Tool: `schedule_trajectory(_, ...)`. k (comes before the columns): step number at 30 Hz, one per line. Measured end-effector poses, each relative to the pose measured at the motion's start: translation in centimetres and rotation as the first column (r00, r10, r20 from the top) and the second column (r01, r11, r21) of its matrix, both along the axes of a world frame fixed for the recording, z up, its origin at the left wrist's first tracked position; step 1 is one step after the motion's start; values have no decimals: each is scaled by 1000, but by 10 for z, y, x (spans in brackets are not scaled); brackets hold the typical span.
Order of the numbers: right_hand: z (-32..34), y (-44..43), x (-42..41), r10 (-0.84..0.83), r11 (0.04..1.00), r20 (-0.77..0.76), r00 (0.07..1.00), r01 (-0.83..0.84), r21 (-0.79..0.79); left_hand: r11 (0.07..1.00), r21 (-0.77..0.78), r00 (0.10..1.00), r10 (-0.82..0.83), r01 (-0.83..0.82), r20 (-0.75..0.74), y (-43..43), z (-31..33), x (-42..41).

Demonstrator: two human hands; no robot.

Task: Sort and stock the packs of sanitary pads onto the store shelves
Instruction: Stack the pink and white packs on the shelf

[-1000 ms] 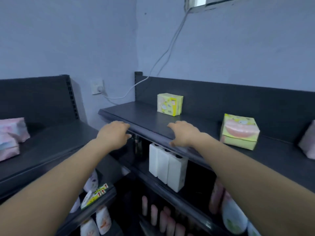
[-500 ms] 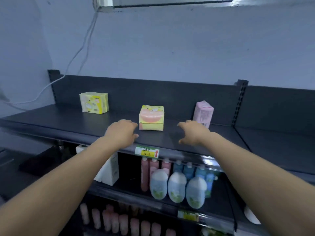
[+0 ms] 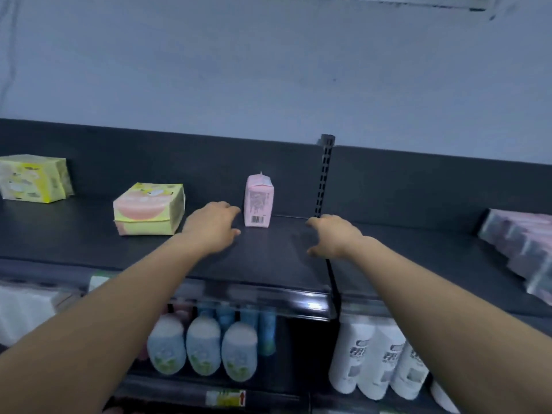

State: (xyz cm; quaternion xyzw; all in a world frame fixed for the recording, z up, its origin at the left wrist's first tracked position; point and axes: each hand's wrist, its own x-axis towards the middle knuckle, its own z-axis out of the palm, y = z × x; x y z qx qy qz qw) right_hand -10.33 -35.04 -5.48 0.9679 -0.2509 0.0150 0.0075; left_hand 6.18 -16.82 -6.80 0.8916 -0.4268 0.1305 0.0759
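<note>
Both our arms stretch over the top shelf point(image 3: 268, 261). Our left grip point(image 3: 210, 227) is loosely open and holds nothing, its fingertips just beside the pink pack point(image 3: 258, 201), which stands upright near the back panel. Our right grip point(image 3: 334, 236) is spread wide, holding nothing, near the post point(image 3: 325, 174). A peach pack point(image 3: 149, 209) lies left of the left grip, a yellow pack point(image 3: 33, 179) farther left. Blurred packs point(image 3: 519, 246) lie far right.
</note>
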Motion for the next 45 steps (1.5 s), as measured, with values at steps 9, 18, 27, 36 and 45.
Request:
schedule_trajectory(9,-16,-78,-16,-109,993,20,994,108,44,998,-52,995,20,-25,-102,-94,4,33)
schedule_trajectory(18,-20,-154,-64,-347,934,37,937,342,106,928,-341,986,114,-148,-119,-169,-2,58)
schedule_trajectory(27,-8,-203,-142,-460,888,126,879,455,72,793,-504,921,-390,342,11,-260,29,-65)
schedule_trajectory(36,16,-263,-278,-617,777,215,757,629,11,730,-420,769,-630,540,-108,-355,10,-222)
schedule_trajectory(45,-2,-308,-340,-714,651,239,658,499,573,697,-359,655,-712,620,-253,-387,-8,-327)
